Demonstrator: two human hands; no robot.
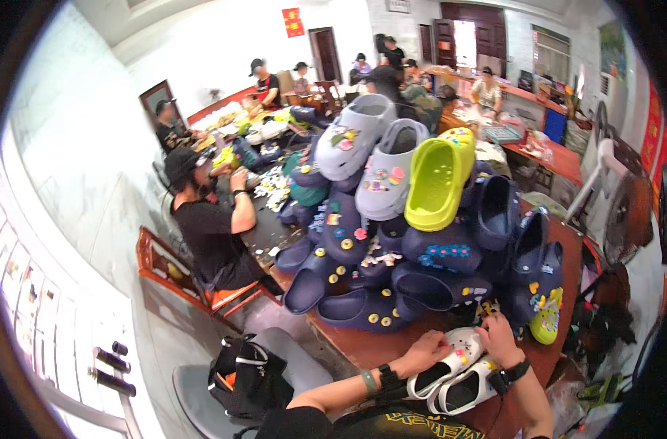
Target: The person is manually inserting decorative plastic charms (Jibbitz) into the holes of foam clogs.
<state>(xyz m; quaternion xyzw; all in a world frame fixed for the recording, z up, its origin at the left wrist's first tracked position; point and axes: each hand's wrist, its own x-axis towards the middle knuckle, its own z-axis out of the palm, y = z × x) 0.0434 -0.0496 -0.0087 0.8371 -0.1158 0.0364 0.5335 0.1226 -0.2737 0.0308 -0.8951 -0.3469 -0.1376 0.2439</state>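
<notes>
"Busy room, red table (364, 350) piled with navy clogs (439, 252). White clogs (459, 355)?"
"Near edge. Left hand (427, 350) half-curled on the farther one, right hand (500, 341) bent at its toe; pinching anything, can't tell."
"Tip?"
"Brace left, press squarely right, I'd say."

A black shirt (298, 423) with yellow lettering (430, 420) is worn — with green left-arm bangle (368, 381), black left-wrist band (389, 377) and black right-wrist band (515, 372).

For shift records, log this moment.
left hand: at white clog | right hand: at its toe | beside: another white clog | beyond: navy clogs
</notes>
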